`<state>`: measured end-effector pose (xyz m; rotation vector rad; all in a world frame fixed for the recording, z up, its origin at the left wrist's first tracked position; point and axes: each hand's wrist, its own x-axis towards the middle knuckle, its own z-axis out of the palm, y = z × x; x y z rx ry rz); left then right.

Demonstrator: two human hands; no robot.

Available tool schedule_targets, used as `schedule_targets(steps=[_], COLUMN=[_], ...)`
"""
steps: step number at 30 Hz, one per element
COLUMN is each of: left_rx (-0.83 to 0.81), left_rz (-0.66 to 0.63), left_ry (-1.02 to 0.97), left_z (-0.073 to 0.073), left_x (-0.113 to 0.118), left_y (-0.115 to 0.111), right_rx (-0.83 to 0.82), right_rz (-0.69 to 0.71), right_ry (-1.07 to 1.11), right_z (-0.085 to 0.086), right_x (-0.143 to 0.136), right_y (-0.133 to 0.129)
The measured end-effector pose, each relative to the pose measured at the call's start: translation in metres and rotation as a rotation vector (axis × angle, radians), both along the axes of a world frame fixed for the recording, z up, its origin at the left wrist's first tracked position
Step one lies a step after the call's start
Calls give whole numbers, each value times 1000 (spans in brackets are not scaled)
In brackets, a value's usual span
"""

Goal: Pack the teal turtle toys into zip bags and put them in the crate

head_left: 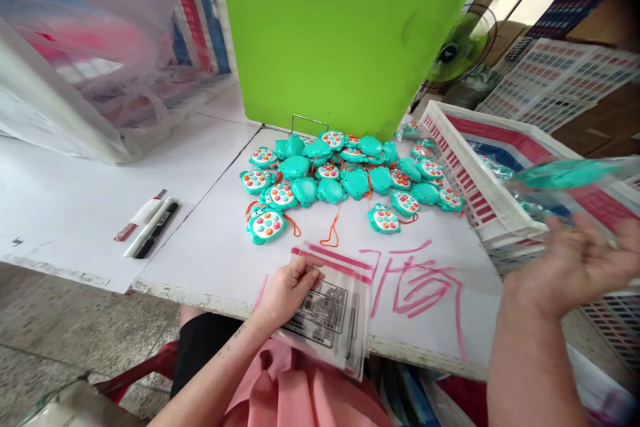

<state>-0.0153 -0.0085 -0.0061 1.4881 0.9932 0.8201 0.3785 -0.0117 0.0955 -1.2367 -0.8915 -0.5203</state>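
My left hand (pixel 294 285) is closed, its fingers curled on the upper part of a small stack of clear, printed plastic bags (pixel 345 307) with a red strip. The stack lies over the table's front edge. At the right, my right hand (pixel 570 263) is raised beside a white crate, smeared by motion. Just above its fingers is a blurred clear bag with a teal toy (pixel 570 175) in it; whether the fingers grip it cannot be made out. A pile of teal animal-shaped toys (pixel 330 190) with coloured buttons and orange cords lies beyond my left hand.
The white crate (pixel 480 213) at the right holds bagged teal toys. Behind the pile stands a large green board (pixel 340 33). Two pens (pixel 156 228) and a red-and-white piece (pixel 140 217) lie at the left, near a large plastic bag (pixel 100 113). A fan (pixel 460 47) stands behind.
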Motion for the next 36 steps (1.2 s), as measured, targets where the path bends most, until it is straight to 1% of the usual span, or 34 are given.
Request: schedule_targets(steps=[1, 2, 3, 4, 6, 8, 10, 12, 13, 15, 19, 21, 23, 26, 27, 29, 31, 33, 34, 36], left_rx=[42, 108, 203, 318, 557, 707, 741, 730, 729, 743, 762, 760, 759, 769, 779, 810, 842, 858, 858, 838], left_rz=[6, 9, 3, -16, -83, -122, -56, 30, 50, 33, -36, -53, -66, -80, -83, -100, -124, -138, -139, -124], left_ry=[44, 99, 158, 216, 319, 418, 545, 661, 706, 761, 773, 762, 749, 723, 710, 673, 630, 603, 601, 632], left_z=[2, 4, 6, 8, 12, 13, 11, 7, 5, 3, 3, 4, 5, 6, 6, 6, 7, 9, 9, 10], left_x=[0, 0, 1, 1, 3, 5, 8, 11, 13, 15, 16, 16, 15, 15, 14, 13, 12, 11, 10, 10], left_y=[-1, -3, -4, -6, -9, -10, -7, -4, -2, -1, -2, -3, -4, -4, -3, -4, -4, -5, -6, -6], right_rx=[-71, -255, -461, -629, -812, -904, -975, -1070, -1122, -1207, -1266, -1256, -1191, -1070, -1064, -1083, -1067, -1001, -969, -943], right_rz=[56, 130, 240, 372, 597, 731, 776, 760, 741, 683, 609, 635, 733, 892, 931, 985, 967, 883, 839, 773], right_ry=[-6, -6, -5, -26, -106, -223, -367, -526, -604, -720, -787, -754, -602, -259, -185, -133, -195, -339, -418, -552], right_z=[-4, -10, -19, -29, -50, -65, -72, -75, -75, -76, -82, -82, -77, -61, -55, -46, -42, -41, -41, -40], right_x=[-12, -30, -52, -75, -118, -149, -167, -176, -179, -181, -180, -174, -165, -147, -142, -136, -137, -142, -146, -155], right_y=[2, 5, 7, 11, 21, 33, 46, 56, 60, 63, 60, 58, 55, 51, 49, 48, 51, 62, 73, 101])
